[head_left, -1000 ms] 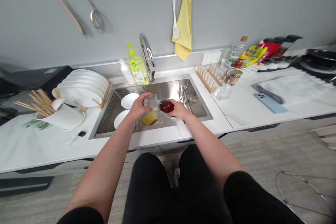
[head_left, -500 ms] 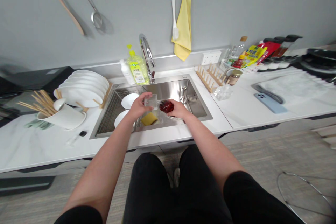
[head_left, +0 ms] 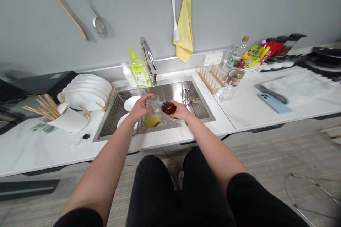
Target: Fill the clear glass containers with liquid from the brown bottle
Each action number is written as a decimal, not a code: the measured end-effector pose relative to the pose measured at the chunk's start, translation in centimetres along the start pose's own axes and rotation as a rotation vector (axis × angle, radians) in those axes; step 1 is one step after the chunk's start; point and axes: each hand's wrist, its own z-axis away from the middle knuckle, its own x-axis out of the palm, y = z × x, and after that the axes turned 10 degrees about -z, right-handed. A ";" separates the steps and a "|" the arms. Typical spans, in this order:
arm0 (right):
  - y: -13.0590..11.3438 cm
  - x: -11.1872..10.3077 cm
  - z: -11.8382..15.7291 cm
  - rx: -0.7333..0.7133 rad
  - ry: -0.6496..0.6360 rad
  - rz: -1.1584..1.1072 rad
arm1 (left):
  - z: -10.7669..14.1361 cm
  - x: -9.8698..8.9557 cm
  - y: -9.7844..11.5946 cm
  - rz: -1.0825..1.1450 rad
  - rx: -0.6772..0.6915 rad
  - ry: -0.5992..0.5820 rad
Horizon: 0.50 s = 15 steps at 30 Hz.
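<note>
Over the sink [head_left: 173, 89], my left hand [head_left: 142, 107] is closed around a clear container [head_left: 153, 103]. Close to its right, my right hand [head_left: 181, 110] grips a dark red container [head_left: 168, 108], tilted with its narrow end towards the clear one. Whether the two touch cannot be made out. A yellow sponge [head_left: 151, 121] lies below the clear container in the sink. White bowls [head_left: 131, 103] sit in the wire basket on the sink's left side.
Behind the sink stand a faucet [head_left: 148, 56] and a yellow soap bottle [head_left: 140, 71]. White plates [head_left: 82, 99] and a chopstick holder [head_left: 66, 120] are on the left. Rightward are a wooden rack [head_left: 209, 79], glass pieces [head_left: 225, 93], a jar [head_left: 237, 77] and a phone [head_left: 274, 103].
The camera view has shifted slightly. Both hands keep their holds, with no clear movement of the two containers.
</note>
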 end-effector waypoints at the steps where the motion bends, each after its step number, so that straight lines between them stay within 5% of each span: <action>1: 0.0 0.0 0.0 -0.001 -0.001 -0.005 | 0.0 0.0 0.0 -0.010 0.003 -0.002; 15: 0.8 0.1 -0.3 -0.022 0.003 -0.079 | -0.1 -0.4 2.1 -0.101 -0.030 -0.040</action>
